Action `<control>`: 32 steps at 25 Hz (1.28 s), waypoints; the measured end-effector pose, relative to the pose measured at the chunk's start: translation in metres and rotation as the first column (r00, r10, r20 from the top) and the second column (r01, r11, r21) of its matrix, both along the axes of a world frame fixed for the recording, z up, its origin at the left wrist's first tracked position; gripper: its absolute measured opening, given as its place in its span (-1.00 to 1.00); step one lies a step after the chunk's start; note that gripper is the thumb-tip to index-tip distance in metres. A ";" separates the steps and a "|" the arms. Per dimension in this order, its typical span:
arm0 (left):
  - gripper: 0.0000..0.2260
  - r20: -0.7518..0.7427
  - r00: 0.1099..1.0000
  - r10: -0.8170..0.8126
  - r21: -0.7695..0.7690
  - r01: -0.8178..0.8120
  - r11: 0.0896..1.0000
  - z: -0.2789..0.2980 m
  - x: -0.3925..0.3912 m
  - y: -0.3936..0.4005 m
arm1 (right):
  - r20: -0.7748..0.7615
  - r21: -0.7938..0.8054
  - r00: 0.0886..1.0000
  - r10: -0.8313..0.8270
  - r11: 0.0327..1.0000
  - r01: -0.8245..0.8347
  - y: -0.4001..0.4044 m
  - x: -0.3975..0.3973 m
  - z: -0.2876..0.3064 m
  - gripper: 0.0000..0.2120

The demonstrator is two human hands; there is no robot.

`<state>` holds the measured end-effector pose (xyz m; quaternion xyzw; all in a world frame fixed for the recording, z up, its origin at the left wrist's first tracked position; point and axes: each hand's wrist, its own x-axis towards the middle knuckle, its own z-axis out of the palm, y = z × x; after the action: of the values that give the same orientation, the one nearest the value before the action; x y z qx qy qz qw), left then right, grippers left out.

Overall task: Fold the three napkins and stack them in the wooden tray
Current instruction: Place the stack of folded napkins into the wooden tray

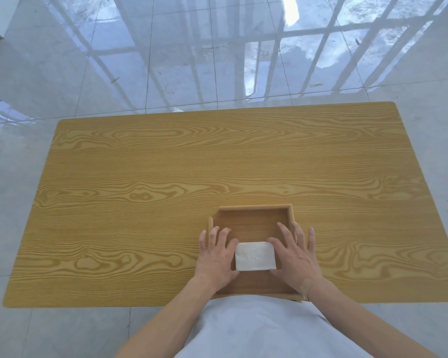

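Pale shirt front fills 6 o'clock, both bare forearms running up from it to the tray. Small plaster on the right wrist.

Left hand and right hand lie flat, palms down, fingers spread and relaxed, nothing pinched or gripped. They bracket a folded white napkin stack: left thumb at its near-left corner, right thumb at its near-right corner, right index fingertip at its far-right corner. Outer fingers of both hands overhang the tray's side walls.

The stack sits inside the wooden tray, in the near half of the tray floor, roughly centred left to right; far half of the floor is bare. Tray sits at about 6 o'clock on the wood-grain table, close to the near edge.

Progress, as a judgement: can't count layers from above, but no loose napkins show anywhere on the table, so folding and stacking look done. Hands appear to be squaring the stack. Likely only release left.

Beyond the table at 12 o'clock: glossy tiled floor with window reflections.
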<state>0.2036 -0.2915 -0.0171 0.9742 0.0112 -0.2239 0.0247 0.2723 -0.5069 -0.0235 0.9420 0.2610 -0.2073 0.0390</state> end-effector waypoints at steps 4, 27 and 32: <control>-0.36 0.000 1.000 0.004 0.011 -0.004 1.000 -0.001 0.000 0.003 | 0.006 -0.014 1.000 0.010 1.000 -0.010 0.002 0.000 0.000 -0.30; -0.36 0.009 1.000 -0.004 0.026 0.004 1.000 -0.003 -0.001 0.006 | 0.002 -0.034 1.000 0.024 0.999 -0.024 0.002 -0.002 0.000 -0.29; -0.34 0.000 1.000 0.008 0.017 -0.008 1.000 -0.003 -0.002 0.006 | -0.003 -0.051 1.000 0.021 0.998 -0.021 0.003 -0.002 0.000 -0.27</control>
<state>0.2019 -0.2854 -0.0203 0.9743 0.0169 -0.2238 0.0171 0.2707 -0.5044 -0.0237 0.9377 0.2654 -0.2149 0.0648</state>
